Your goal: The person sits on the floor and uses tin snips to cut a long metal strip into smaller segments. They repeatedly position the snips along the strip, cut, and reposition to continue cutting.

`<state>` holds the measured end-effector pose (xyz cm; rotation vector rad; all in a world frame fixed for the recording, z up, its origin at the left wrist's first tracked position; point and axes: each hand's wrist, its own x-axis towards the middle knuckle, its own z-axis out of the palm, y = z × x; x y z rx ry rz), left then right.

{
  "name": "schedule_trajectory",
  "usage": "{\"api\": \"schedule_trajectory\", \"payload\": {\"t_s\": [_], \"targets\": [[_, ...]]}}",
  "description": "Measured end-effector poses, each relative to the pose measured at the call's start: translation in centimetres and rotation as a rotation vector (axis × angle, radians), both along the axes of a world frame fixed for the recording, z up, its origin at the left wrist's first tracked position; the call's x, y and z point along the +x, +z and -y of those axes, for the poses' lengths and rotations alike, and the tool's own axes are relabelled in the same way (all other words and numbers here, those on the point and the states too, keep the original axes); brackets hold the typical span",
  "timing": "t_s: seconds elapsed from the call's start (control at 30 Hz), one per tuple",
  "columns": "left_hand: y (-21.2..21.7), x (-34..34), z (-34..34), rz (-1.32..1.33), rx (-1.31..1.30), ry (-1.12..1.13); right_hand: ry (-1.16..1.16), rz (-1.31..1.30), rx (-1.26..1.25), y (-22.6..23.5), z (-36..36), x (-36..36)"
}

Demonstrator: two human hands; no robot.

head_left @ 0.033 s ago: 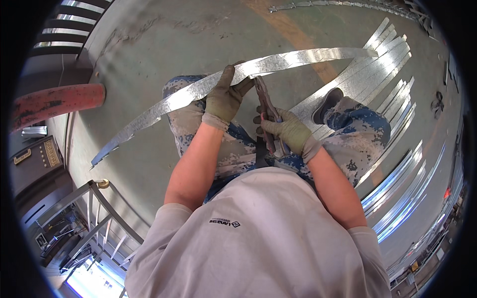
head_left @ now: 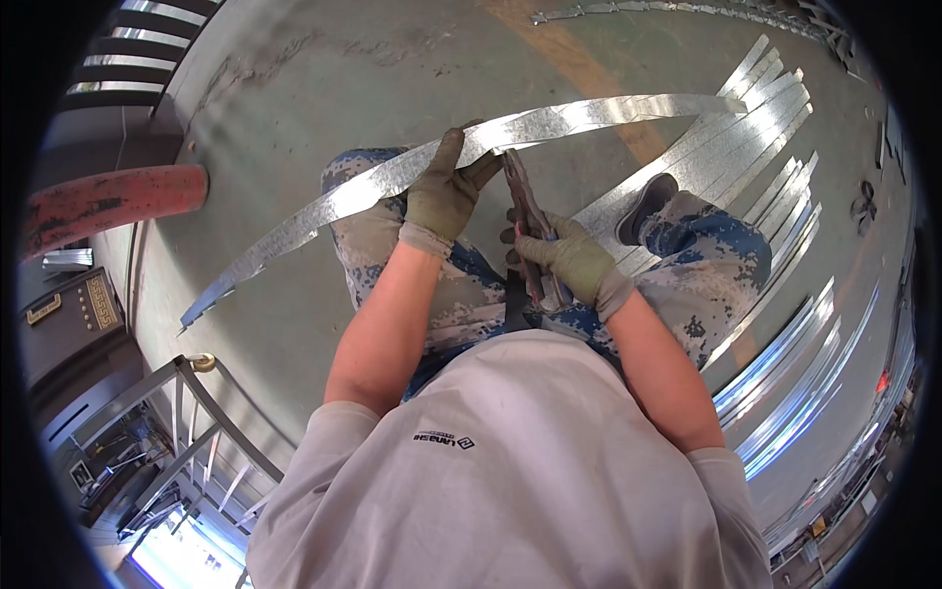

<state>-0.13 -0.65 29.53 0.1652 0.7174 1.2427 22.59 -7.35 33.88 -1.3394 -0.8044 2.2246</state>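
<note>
A long, shiny sheet-metal strip (head_left: 358,194) stretches across in front of me, with small nicks along its near edge. My left hand (head_left: 440,198), in a dull green work glove, grips it near the middle, thumb over the top face. In my right hand (head_left: 574,263), gloved alike, is a pair of worn tin snips (head_left: 524,196) with reddish handles. Their jaws point away from me and meet the strip's near edge just right of my left fingers. Whether the blades are closed on the metal is too small to tell.
Flat metal strips (head_left: 731,147) lie on the green floor at the right, partly beside my shoe (head_left: 648,208). More narrow strips (head_left: 795,378) lie nearer. At the left are a thick red pipe (head_left: 128,201) and a wheeled metal frame (head_left: 221,417). Barbed strip (head_left: 638,8) crosses the far floor.
</note>
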Motion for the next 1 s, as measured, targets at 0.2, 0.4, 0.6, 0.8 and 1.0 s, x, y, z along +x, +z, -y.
{"api": "schedule_trajectory", "payload": {"t_s": [0.2,0.4,0.6,0.8,1.0], "targets": [[0.2,0.2,-0.1,-0.024,0.009,0.013,0.113,0.086,0.026,-0.5,-0.7,-0.1],[0.0,0.1,0.0,0.001,0.008,0.0,0.067,0.06,0.043,0.1,-0.3,-0.7],[0.3,0.1,0.0,-0.005,0.005,-0.014,-0.008,0.066,0.067,0.1,0.1,-1.2],[0.0,0.1,0.0,0.011,0.007,-0.007,-0.001,0.087,0.045,0.4,0.0,-1.3],[0.2,0.2,0.0,-0.009,-0.017,0.013,-0.054,0.01,-0.053,0.8,0.0,-1.4]]}}
